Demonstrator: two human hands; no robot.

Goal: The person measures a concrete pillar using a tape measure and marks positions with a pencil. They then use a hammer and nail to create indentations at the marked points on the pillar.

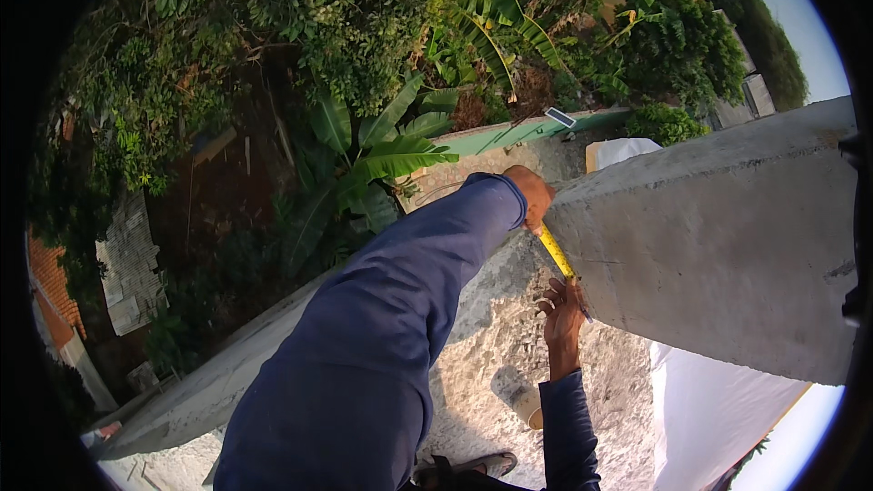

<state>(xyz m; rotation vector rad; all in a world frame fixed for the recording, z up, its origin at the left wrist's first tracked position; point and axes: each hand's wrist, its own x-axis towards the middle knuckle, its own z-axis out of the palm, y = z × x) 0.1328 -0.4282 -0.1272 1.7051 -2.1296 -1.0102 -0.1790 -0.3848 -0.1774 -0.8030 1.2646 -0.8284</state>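
A yellow tape measure blade [556,252] runs along the end of a grey concrete wall [709,236]. At the wall's upper corner my left hand [530,193] is closed around the upper end of the blade; whether it also holds the case is hidden. My right hand [565,311] is lower down against the wall, its thumb side at the blade's lower end and some fingers curled apart. Beside that hand a thin, pale bluish tip [587,315] pokes out, too small to name. My left sleeve crosses the middle of the view.
Rough, sunlit concrete [491,364] lies below my hands, with a pale cylindrical thing [526,409] on it. A sandalled foot [496,465] shows at the bottom. White sheeting [709,409] hangs at lower right. Beyond the ledge [209,391] the ground drops to trees and roofs.
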